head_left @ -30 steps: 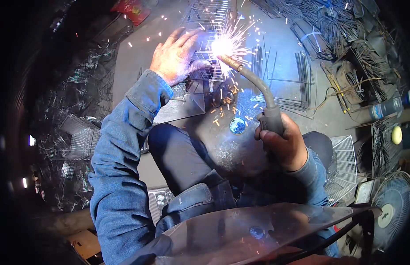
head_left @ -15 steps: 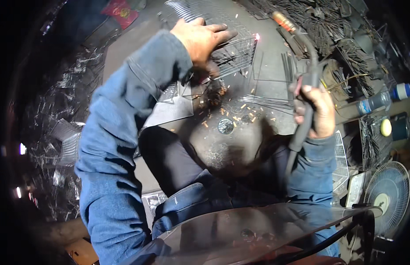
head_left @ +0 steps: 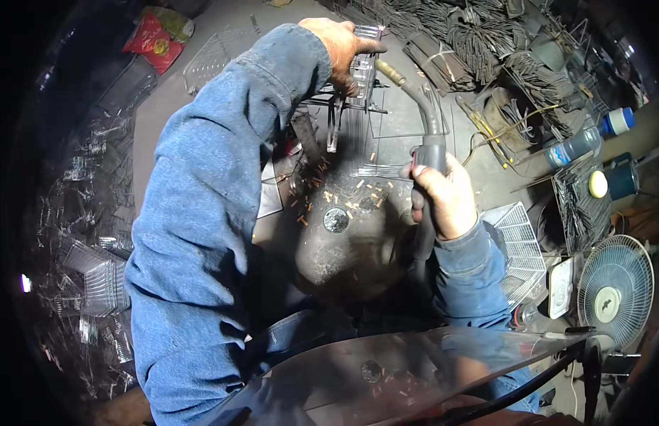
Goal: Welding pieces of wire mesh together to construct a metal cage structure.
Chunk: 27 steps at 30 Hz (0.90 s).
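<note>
My left hand [head_left: 341, 44] reaches far forward, its fingers closed on the top of a wire mesh basket piece [head_left: 363, 67] that stands on the grey work surface [head_left: 404, 124]. My right hand [head_left: 443, 195] grips the grey handle of a welding torch [head_left: 427, 135]; the torch's curved neck and brass tip point up toward the basket, a little apart from it. No arc or sparks show. Short copper-coloured bits [head_left: 347, 195] lie scattered on the dark rounded stand [head_left: 344, 248] below the hands. Both forearms wear blue denim sleeves.
Bundles of wire rods [head_left: 471, 35] pile at the back right. A white wire basket [head_left: 518, 248], a fan [head_left: 615, 291] and bottles [head_left: 578, 145] sit to the right. Stacks of wire baskets [head_left: 88, 255] fill the left. A red bag [head_left: 150, 39] lies back left. A clear visor [head_left: 386, 369] spans the bottom.
The bright arc and sparks of a second ago have stopped. My left hand has moved up and forward with the wire piece, and my right hand has drawn the torch back from it.
</note>
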### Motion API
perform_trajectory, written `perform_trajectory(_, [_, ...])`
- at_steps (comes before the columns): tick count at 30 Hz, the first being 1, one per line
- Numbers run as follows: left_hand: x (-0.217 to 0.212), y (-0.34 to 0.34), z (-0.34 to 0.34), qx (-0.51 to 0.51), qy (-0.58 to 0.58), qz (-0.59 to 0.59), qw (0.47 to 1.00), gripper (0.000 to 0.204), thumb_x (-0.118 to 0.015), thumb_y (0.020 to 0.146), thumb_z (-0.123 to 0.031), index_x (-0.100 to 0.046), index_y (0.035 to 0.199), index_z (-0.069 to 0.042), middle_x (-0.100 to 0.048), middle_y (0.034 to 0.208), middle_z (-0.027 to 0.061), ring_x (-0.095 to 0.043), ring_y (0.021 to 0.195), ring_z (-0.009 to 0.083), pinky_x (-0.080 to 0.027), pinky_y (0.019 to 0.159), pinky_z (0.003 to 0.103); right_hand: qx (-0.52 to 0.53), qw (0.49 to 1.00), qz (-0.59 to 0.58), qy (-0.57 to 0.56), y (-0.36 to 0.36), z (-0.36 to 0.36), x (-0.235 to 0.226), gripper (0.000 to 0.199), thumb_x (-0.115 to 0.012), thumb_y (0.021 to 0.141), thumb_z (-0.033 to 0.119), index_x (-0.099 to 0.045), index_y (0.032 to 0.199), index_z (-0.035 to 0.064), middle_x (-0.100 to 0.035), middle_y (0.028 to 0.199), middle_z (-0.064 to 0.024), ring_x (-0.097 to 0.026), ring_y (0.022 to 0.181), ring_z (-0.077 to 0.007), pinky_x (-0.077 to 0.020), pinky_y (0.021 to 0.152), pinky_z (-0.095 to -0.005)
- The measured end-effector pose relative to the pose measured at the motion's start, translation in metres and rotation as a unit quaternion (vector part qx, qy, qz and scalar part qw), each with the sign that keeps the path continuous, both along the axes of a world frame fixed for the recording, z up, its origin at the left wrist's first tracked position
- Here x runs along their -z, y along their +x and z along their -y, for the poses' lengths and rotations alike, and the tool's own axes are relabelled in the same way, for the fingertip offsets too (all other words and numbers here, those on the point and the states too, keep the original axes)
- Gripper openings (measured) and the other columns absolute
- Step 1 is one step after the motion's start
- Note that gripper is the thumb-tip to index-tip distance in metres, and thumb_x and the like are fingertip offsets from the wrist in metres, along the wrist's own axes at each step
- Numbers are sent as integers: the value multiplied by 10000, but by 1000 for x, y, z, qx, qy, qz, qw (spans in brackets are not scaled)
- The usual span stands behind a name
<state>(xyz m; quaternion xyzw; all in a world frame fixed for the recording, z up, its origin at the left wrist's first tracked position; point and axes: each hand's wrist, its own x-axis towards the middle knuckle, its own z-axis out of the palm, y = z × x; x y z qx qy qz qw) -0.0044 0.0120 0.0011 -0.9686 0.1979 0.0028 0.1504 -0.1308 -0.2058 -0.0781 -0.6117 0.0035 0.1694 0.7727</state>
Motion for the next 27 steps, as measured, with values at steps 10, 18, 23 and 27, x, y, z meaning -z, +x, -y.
perform_trajectory(10, [0, 23, 16, -80, 5, 6, 997, 805, -788, 601, -456, -421, 1312, -360, -624, 1088, 61, -603, 1013, 253, -502, 836, 387, 25, 994, 56, -90, -10, -4, 4, 225, -584, 820, 159, -532, 993, 23, -529, 663, -14, -456, 467, -73, -390, 413, -235])
perform_trajectory(18, [4, 23, 18, -83, -4, 26, 996, 800, -794, 592, -464, -441, 1299, -338, -642, 1055, 58, -611, 996, 250, -507, 823, 393, 33, 985, 55, -159, -7, -7, 1, 238, -568, 820, 156, -535, 1005, 9, -546, 675, -33, -480, 476, -84, -400, 412, -244])
perform_trajectory(23, [-5, 21, 21, -32, -51, -42, 997, 593, -707, 735, -377, -481, 1278, -296, -623, 1100, 58, -597, 1014, 250, -494, 840, 370, 28, 988, 49, -147, -5, -9, -1, 247, -574, 810, 151, -544, 1008, 6, -558, 694, -42, -496, 491, -93, -419, 431, -258])
perform_trajectory(27, [-7, 19, 16, 12, -74, -46, 996, 416, -619, 809, -363, -549, 1200, -241, -632, 1076, 62, -607, 987, 240, -491, 819, 375, 37, 979, 110, -169, -3, -8, 7, 253, -590, 803, 138, -533, 1013, 9, -570, 707, -47, -498, 493, -93, -421, 456, -268])
